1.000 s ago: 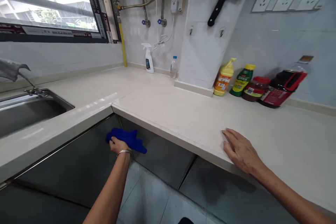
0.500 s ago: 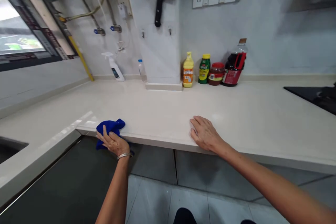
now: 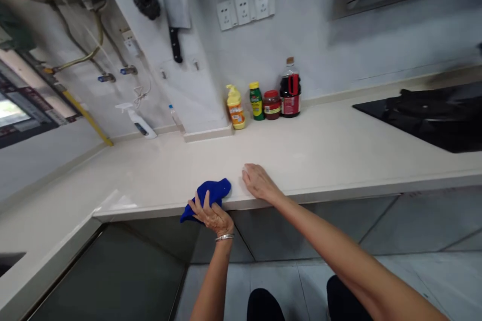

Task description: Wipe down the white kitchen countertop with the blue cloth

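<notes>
At the front edge of the pale stone countertop [image 3: 301, 160], the left hand [image 3: 211, 216] grips a bunched blue microfiber cloth [image 3: 214, 191] against it, the open right hand [image 3: 259, 183] lies flat just beside the cloth, and no wet trail shows how much is wiped.

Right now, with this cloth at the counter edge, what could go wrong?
The blue cloth in your left hand hangs over the counter edge, so it might slip onto the floor tiles. Wiping toward the wall could topple the tall dark bottle. Going right, the cloth could snag on the black hob.
</notes>
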`<state>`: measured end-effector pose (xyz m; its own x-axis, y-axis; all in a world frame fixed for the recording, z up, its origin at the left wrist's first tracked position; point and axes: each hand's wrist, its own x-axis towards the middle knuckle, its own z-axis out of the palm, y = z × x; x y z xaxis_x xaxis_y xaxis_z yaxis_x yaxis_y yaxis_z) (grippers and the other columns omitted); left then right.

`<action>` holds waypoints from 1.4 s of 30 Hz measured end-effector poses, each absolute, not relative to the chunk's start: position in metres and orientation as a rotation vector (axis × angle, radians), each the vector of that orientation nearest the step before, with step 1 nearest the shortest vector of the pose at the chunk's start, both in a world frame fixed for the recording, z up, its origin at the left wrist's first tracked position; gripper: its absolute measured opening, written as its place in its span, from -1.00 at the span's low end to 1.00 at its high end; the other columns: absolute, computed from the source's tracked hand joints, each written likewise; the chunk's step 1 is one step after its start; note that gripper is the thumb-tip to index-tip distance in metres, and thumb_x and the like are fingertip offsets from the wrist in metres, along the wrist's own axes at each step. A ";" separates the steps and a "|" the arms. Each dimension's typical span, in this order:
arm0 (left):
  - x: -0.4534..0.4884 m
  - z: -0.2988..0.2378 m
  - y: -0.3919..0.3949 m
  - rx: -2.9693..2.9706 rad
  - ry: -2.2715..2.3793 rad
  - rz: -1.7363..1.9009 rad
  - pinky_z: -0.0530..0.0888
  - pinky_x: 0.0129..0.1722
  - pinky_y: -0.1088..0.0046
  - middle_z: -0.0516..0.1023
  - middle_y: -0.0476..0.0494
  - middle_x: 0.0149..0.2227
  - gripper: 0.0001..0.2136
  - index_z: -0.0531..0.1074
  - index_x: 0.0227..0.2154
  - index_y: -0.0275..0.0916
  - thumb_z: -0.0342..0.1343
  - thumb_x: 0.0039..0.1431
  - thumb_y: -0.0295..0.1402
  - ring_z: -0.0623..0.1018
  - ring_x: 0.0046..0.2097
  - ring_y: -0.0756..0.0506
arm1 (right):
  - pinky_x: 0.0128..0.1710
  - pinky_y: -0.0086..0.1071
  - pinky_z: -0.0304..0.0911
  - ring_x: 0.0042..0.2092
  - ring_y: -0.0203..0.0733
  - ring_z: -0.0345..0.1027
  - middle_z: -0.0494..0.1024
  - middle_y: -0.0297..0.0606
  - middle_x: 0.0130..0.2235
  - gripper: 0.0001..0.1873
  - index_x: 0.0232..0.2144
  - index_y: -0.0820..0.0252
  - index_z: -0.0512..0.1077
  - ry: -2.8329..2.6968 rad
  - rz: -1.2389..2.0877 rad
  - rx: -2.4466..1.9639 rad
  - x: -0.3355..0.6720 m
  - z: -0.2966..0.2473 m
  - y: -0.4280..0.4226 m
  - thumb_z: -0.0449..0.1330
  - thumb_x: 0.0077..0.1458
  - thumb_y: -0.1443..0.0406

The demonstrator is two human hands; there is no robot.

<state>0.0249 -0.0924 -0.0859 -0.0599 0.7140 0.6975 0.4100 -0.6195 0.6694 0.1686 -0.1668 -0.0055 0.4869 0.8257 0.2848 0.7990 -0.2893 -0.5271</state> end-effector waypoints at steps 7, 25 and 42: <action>0.079 -0.106 -0.152 2.199 0.930 1.700 -0.17 0.39 -0.23 0.32 -0.41 0.30 -0.67 0.42 0.09 -0.14 -0.09 0.39 -0.22 0.08 0.44 -0.29 | 0.26 -0.36 0.19 0.18 -0.22 0.35 0.52 -0.06 0.11 -0.56 0.11 0.33 0.37 -1.095 -0.068 -1.950 0.156 0.011 -0.214 -0.16 0.35 0.37; 0.201 -0.079 -0.311 3.023 0.012 1.722 0.03 0.35 -0.02 0.47 -0.30 0.19 -0.47 0.36 0.21 -0.02 0.26 0.17 -0.39 0.44 0.19 -0.26 | 0.01 -0.25 0.48 0.12 -0.15 0.40 0.49 -0.16 0.11 -0.51 0.15 0.06 0.37 -0.579 -0.518 -1.674 0.190 -0.063 -0.490 -0.09 0.29 0.46; 0.247 -0.006 -0.338 2.481 -0.578 0.358 -0.02 0.44 -0.05 -0.01 -0.32 0.45 -0.19 -0.14 0.41 -0.27 -0.10 0.04 -0.53 0.00 0.46 -0.19 | 0.30 0.06 0.23 0.38 -0.01 0.06 0.19 -0.04 0.36 -0.31 0.40 0.15 -0.02 -0.695 -0.853 -1.830 0.231 -0.062 -0.474 -0.11 0.24 0.45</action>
